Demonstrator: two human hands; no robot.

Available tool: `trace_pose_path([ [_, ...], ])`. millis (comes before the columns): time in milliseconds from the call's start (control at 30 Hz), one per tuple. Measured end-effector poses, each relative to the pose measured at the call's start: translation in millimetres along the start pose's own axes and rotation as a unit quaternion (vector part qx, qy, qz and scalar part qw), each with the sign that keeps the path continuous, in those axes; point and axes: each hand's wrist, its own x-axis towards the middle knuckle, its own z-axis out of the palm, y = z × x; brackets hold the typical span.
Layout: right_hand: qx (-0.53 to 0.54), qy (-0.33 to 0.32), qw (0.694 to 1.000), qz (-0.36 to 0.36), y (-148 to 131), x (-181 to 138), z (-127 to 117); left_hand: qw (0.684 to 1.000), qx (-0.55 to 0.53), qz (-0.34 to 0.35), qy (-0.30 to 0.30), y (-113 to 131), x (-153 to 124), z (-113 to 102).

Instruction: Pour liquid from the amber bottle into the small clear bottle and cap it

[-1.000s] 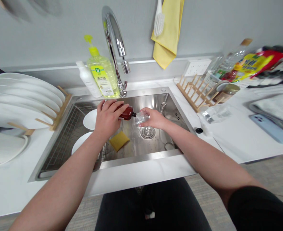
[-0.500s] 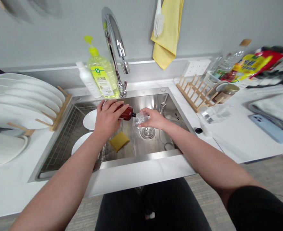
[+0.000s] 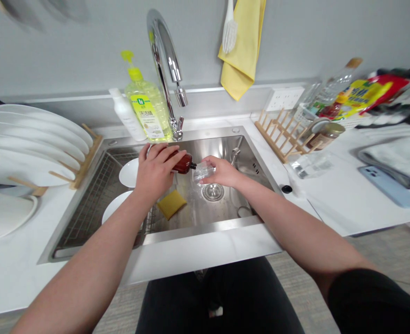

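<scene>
Over the sink point(image 3: 191, 228), my left hand point(image 3: 156, 169) is wrapped round a dark red-brown bottle point(image 3: 183, 163), tipped on its side with its black neck pointing right. My palm and fingers hide much of the bottle. My right hand point(image 3: 220, 171) grips a small clear cup point(image 3: 203, 172), its mouth turned toward the bottle's neck. Neck and cup meet or nearly meet; whether liquid flows I cannot tell. Below them a yellow sponge point(image 3: 172, 204) lies on the sink floor, left of the drain point(image 3: 213, 192). White plates point(image 3: 128, 173) sit left of my left hand, partly behind my forearm.
A chrome faucet point(image 3: 163, 60) arches behind the sink beside a yellow-green soap bottle point(image 3: 147, 109) and a white bottle point(image 3: 128, 116). Plates stand in a wooden rack point(image 3: 86, 160) at left. Another wooden rack point(image 3: 277, 139), a jar point(image 3: 326, 135) and a phone point(image 3: 391, 185) are at right.
Both hands keep their hold on the bottle and the cup, almost unmoved. The whole view has shifted very slightly.
</scene>
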Motion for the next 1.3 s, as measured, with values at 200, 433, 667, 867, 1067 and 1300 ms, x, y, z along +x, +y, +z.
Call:
trace_pose_path([
  [200,-0.007,0.005,1.000,-0.002,0.1,0.3,0.6,1.000,-0.007,-0.001,0.004,-0.7,-0.6,0.9],
  [433,0.002,0.001,1.000,-0.005,-1.3,-0.2,0.8,1.000,0.004,0.004,0.009,1.8,-0.1,-2.3],
  [667,0.018,-0.002,1.000,-0.007,-3.9,-1.1,0.9,1.000,0.007,0.011,0.005,6.3,1.1,-10.5],
  [867,0.027,-0.006,1.000,-0.005,-5.5,-0.2,1.0,1.000,0.005,0.009,0.005,8.9,1.4,-13.7],
  [1067,0.029,-0.011,0.999,-0.010,-7.4,-0.4,0.8,1.000,0.020,0.018,-0.002,9.1,1.6,-15.9],
  [1300,0.043,-0.009,0.999,-0.014,-5.7,0.2,2.6,1.000,-0.010,0.012,0.001,11.6,3.9,-18.8],
])
